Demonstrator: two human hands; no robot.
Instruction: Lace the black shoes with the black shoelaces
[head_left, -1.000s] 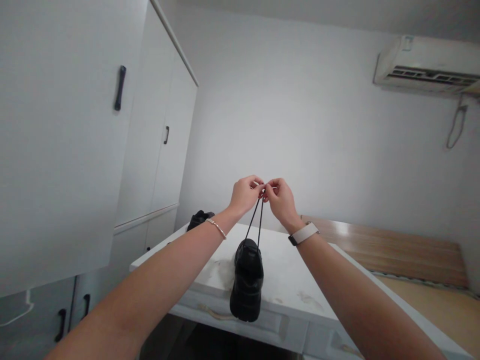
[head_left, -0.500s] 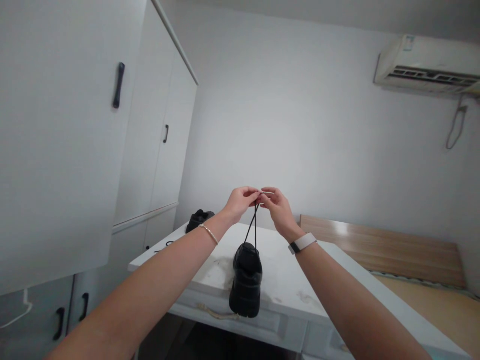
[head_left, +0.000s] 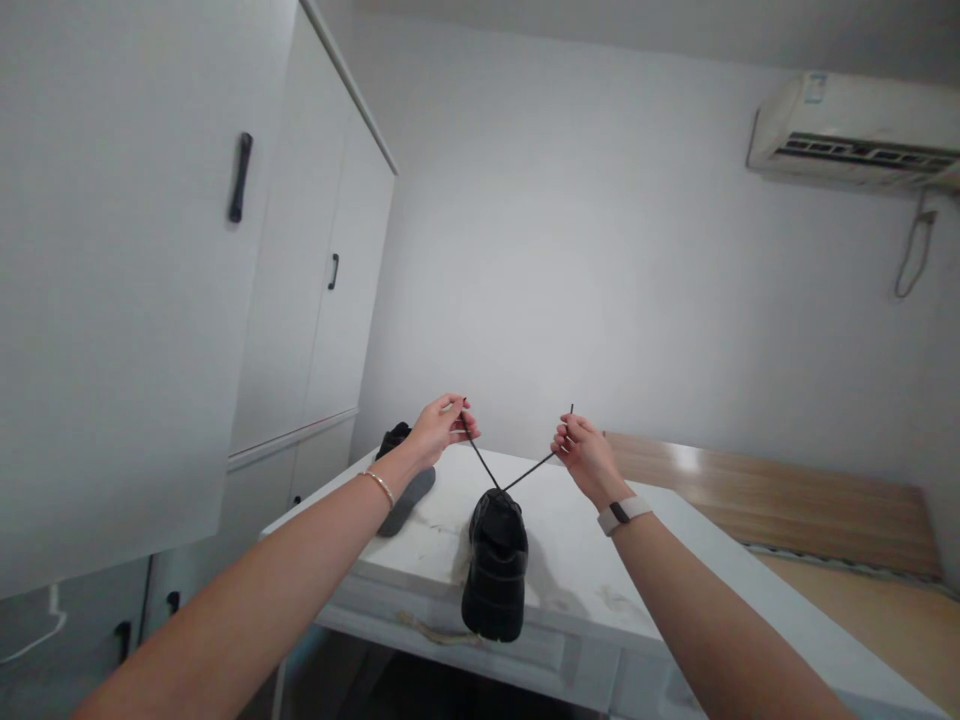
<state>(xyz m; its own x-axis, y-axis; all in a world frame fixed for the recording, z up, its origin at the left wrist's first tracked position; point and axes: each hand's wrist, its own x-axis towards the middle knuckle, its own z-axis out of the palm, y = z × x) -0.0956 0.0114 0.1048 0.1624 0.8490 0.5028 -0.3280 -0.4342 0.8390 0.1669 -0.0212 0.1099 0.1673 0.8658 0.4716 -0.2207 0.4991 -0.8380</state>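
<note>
A black shoe point(head_left: 495, 570) rests at the front edge of the white table point(head_left: 570, 540), its heel toward me. From its top, two ends of a dark shoelace point(head_left: 531, 470) spread apart in a V. My left hand point(head_left: 442, 425) pinches one end, up and to the left of the shoe. The other end is pinched in my right hand point(head_left: 583, 450), up and to the right, with a short tip sticking out above the fingers. Partly behind my left wrist, a second black shoe point(head_left: 394, 438) lies on the table's left side with its grey sole point(head_left: 409, 505) showing.
White cabinets point(head_left: 150, 250) with dark handles stand close on the left. A wooden board point(head_left: 772, 490) leans at the wall on the right, beyond the table. High on the right wall hangs an air conditioner point(head_left: 862, 130). Drawers point(head_left: 517, 650) sit under the tabletop.
My hands, close together above the shoe before, have moved apart and slightly down. The lace ends, which ran up nearly side by side, now spread out to left and right.
</note>
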